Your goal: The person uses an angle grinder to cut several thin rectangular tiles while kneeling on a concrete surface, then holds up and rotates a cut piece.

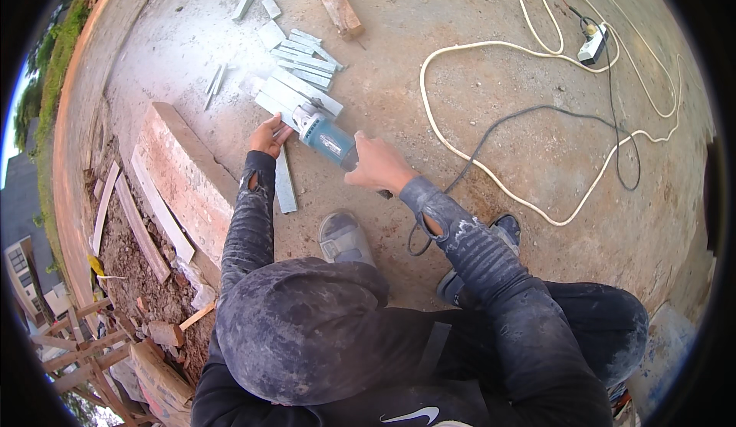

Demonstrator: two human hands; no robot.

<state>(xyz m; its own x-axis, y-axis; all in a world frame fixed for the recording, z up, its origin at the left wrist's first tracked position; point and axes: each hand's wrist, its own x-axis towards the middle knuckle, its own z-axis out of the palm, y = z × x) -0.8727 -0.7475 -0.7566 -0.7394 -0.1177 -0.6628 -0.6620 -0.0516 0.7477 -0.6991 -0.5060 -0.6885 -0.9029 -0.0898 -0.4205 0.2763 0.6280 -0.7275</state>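
Observation:
My right hand (376, 159) grips the rear of a teal angle grinder (328, 137), whose head sits over pale grey stone strips (280, 93). My left hand (268, 136) is closed on the near edge of a strip beneath the grinder's head, with its fingers partly hidden. A longer strip (285, 185) lies just below my left hand. Several cut pieces (310, 55) are stacked and scattered on the dusty concrete beyond, some smaller ones (216, 82) off to the left.
A white cable (429, 97) and dark cord loop across the concrete (498, 82) to a power strip (593, 44). A pinkish slab (184, 166), long offcuts (138, 228) and rubble lie left. A wooden-looking beam (333, 1) lies at the top. My shoes (345, 239) are just below the work.

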